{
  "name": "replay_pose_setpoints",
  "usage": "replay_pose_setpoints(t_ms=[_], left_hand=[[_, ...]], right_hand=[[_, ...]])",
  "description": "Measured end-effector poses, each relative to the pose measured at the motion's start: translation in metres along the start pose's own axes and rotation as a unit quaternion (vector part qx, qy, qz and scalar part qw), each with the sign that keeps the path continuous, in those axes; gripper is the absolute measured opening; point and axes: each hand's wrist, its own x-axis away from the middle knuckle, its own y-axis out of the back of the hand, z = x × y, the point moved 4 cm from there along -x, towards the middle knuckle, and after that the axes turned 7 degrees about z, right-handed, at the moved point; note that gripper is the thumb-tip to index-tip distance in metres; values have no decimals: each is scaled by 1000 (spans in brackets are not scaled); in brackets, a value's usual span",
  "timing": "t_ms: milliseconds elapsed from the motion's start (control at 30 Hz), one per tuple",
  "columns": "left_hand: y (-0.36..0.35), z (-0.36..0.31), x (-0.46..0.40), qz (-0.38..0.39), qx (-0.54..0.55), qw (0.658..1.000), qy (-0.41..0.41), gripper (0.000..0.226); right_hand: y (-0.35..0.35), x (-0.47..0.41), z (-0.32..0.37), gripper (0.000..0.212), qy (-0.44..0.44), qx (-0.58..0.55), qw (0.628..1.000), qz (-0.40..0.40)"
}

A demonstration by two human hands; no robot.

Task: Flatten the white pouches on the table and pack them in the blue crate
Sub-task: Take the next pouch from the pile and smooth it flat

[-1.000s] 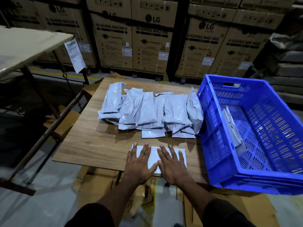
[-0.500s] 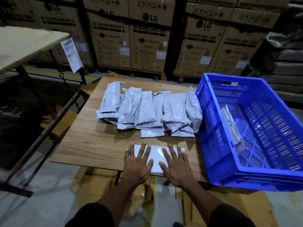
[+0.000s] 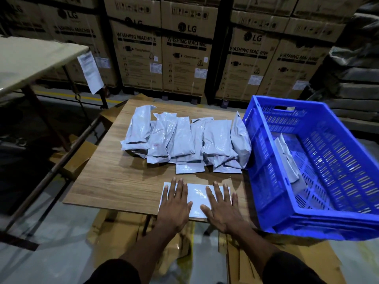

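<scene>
Our palms have slid apart across the white pouch [image 3: 196, 198].
Low centre of frame, at the table's [image 3: 114, 181] near edge, left hand [image 3: 174, 203] and right hand [image 3: 222, 208] press it, fingers straight; blue crate [image 3: 264, 160] at right.

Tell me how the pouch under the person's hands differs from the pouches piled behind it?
The pouch under the hands lies alone and pressed flat near the table's front edge; the piled pouches overlap in a heap and look puffy. Both hands, left hand and right hand, press the first; nothing touches the pile. Both are white plastic.
</scene>
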Motion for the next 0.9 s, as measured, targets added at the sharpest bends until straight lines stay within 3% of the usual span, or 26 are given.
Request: replay_pose_setpoints(t_ms=[67, 167, 300, 433, 567, 767, 833, 900], left_hand=[[-3, -1, 0, 12, 26, 1000, 3, 65], [-8, 4, 7, -6, 44, 999, -11, 69], [-6, 8, 12, -35, 32, 998, -45, 66], [-3, 11, 14, -57, 31, 996, -53, 64], [-4, 21, 6, -17, 7, 999, -52, 66], [5, 28, 2, -4, -15, 998, -68, 79], [11, 20, 7, -20, -44, 994, -99, 80], [19, 14, 11, -36, -82, 989, -119, 65]], right_hand=[[3, 1, 6, 71, 7, 44, 999, -25], [2, 1, 20, 61, 86, 112, 989, -44], [-5, 4, 23, 57, 113, 89, 988, -56], [-4, 4, 21, 64, 116, 60, 991, -27], [6, 11, 12, 76, 146, 47, 988, -24], [14, 18, 8, 28, 190, 54, 976, -90], [20, 15, 14, 24, 181, 41, 977, -100], [32, 15, 17, 28, 182, 10, 975, -127]])
